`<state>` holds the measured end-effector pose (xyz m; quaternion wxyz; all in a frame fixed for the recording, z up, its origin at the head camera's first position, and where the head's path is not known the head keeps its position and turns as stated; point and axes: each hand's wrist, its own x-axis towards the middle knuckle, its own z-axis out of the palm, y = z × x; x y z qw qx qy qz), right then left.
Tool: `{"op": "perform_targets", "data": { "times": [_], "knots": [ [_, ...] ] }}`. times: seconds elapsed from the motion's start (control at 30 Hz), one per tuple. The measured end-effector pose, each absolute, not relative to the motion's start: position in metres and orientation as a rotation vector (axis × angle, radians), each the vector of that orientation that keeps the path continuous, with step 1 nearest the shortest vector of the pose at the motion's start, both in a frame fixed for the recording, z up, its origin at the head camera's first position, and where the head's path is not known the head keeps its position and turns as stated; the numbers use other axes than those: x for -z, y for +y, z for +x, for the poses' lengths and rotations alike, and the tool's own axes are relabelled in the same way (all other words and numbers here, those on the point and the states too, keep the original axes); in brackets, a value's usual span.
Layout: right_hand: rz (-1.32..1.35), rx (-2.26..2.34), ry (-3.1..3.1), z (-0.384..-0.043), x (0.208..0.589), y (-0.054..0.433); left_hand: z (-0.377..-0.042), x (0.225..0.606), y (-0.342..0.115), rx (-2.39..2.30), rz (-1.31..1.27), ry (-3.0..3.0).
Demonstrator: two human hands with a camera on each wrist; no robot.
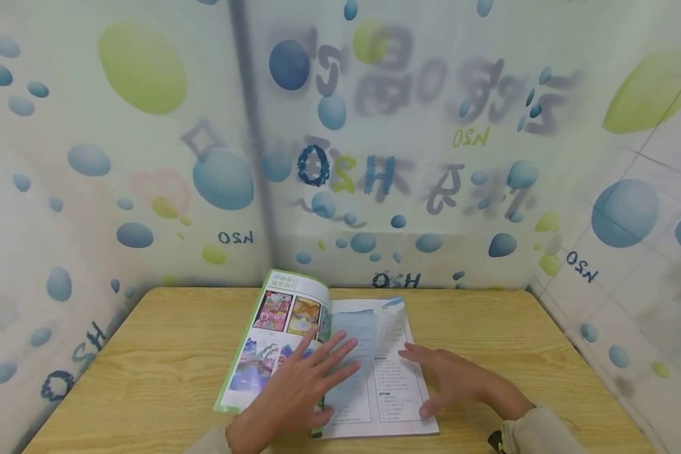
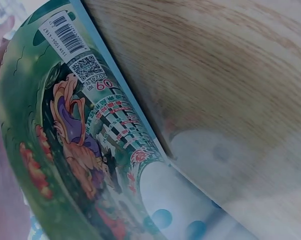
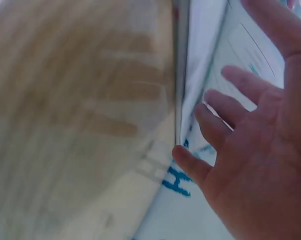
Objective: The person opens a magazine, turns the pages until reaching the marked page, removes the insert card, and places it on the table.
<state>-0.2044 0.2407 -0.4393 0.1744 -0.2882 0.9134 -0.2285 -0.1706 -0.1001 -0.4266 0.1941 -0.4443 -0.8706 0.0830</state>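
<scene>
A magazine (image 1: pixel 394 378) lies spread on the wooden table, its left page (image 1: pixel 255 359) filled with colourful pictures and its right page printed with text. Over the inner part of the left page and the fold is my left hand (image 1: pixel 303 384), fingers straight and spread. My right hand (image 1: pixel 459 378) is at the right edge of the magazine, thumb apart from the loosely extended fingers. In the left wrist view the green illustrated cover (image 2: pixel 28 115) shows, bent up from the table, with a barcode. The right wrist view shows the palm of the right hand (image 3: pixel 260 150) beside the page edges.
The wooden table (image 1: pixel 147 353) extends on both sides of the magazine. Behind it and at both sides hang pale curtains (image 1: pixel 318 252) printed with blue and green spots and lettering. A dark band (image 1: pixel 496 441) sits on the right wrist by the sleeve.
</scene>
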Motion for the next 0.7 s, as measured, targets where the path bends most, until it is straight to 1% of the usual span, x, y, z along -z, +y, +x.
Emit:
{"op": "perform_targets", "data": {
  "times": [0.1, 0.23, 0.53, 0.7],
  "knots": [
    [-0.863, 0.572, 2.565, -0.2008, 0.4419, 0.2372, -0.1706, 0.4260, -0.0991, -0.263, -1.258, -2.441],
    [-0.852, 0.551, 2.583, -0.1975, 0.4412, 0.2339, -0.1701, 0.4256, -0.0980, -0.294, -1.262, -2.448],
    [-0.932, 0.523, 2.609, -0.1991, 0.4443, 0.2334, -0.1689, 0.4269, -0.0961, -0.310, -1.297, -2.473],
    [-0.890, 0.510, 2.606, -0.1991, 0.4457, 0.2322, -0.1698, 0.4293, -0.0952, -0.333, -1.335, -2.457]
  ]
}}
